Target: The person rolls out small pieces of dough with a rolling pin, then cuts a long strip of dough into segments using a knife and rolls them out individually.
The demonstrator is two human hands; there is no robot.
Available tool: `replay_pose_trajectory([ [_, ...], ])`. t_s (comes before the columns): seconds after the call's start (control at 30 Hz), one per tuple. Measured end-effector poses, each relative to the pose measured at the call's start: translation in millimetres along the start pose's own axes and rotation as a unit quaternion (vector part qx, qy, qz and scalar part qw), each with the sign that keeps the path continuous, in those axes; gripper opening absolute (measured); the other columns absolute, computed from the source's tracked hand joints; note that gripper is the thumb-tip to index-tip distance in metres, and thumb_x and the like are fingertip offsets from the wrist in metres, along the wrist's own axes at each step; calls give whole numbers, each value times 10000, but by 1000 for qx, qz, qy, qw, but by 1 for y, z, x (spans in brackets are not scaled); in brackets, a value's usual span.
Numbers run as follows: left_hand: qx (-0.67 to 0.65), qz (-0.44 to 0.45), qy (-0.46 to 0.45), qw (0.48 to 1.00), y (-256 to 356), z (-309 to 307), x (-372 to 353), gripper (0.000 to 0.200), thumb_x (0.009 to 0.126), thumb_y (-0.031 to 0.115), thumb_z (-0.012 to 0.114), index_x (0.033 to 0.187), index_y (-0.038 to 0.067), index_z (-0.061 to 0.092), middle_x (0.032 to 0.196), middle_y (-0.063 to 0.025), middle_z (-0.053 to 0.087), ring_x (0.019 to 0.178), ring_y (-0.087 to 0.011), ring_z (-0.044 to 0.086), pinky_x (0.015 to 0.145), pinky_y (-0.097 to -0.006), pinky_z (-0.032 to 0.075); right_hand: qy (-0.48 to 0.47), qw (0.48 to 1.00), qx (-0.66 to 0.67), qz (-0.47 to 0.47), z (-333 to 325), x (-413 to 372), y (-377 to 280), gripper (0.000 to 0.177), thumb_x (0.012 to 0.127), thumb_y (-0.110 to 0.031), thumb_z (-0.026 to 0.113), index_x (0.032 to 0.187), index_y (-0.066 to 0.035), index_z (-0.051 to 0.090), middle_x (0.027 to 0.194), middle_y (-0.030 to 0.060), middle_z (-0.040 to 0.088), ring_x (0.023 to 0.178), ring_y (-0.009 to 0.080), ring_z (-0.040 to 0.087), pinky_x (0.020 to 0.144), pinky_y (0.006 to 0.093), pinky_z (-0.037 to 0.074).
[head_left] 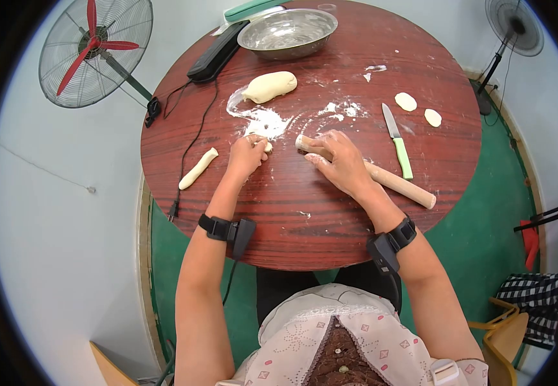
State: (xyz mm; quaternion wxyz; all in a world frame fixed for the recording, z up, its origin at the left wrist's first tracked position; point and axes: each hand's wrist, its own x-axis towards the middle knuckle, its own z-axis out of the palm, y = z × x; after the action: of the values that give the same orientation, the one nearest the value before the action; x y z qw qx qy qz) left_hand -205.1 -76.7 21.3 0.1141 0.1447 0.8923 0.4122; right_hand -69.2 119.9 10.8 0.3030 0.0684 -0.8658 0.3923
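My left hand (248,156) is closed, its fingers pinching a small piece of dough (268,147) just below the patch of white flour (265,123). My right hand (340,162) lies over a wooden rolling pin (400,183), fingers and thumb around its upper left part; the pin slants down to the right. Left of my left hand rests a dough strip (198,168). A larger dough lump (270,87) sits behind the flour. Two flat dough rounds (405,101) lie at the right, near a green-handled knife (402,154).
At the back of the round red-brown table (272,238) stand a metal basin (287,33) and a long black case (219,51). A black cord (200,141) runs down the left side. Fans stand at left (95,45) and right (515,27).
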Motion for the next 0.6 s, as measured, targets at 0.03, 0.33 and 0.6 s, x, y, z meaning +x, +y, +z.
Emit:
replay_pose_trajectory([
  [0.03, 34, 13, 9, 999, 1, 0, 2, 258, 894, 177, 600, 1050, -11, 681, 745, -118, 686, 620, -171, 635, 578, -296, 491, 0, 1000, 0, 4, 0, 0, 1, 282, 795, -199, 714, 998, -18, 641, 923, 148, 581, 916, 336, 549, 791, 423, 462],
  [0.33, 217, 178, 107, 954, 4, -7, -25, 251, 899, 160, 577, 1062, -5, 674, 1062, -186, 656, 983, -317, 621, 824, -385, 484, 18, 1000, 10, 12, 2, 0, 0, 203, 816, -172, 687, 937, -17, 636, 869, 137, 576, 860, 336, 559, 735, 434, 467],
  [0.6, 405, 266, -5, 875, -17, 11, -48, 592, 962, 334, 496, 1386, -60, 372, 1490, -232, 321, 1414, -363, 243, 1071, -609, 221, -5, 999, 3, 40, 0, -1, -6, 196, 834, -175, 671, 964, -29, 648, 851, 134, 587, 814, 328, 585, 705, 429, 477],
])
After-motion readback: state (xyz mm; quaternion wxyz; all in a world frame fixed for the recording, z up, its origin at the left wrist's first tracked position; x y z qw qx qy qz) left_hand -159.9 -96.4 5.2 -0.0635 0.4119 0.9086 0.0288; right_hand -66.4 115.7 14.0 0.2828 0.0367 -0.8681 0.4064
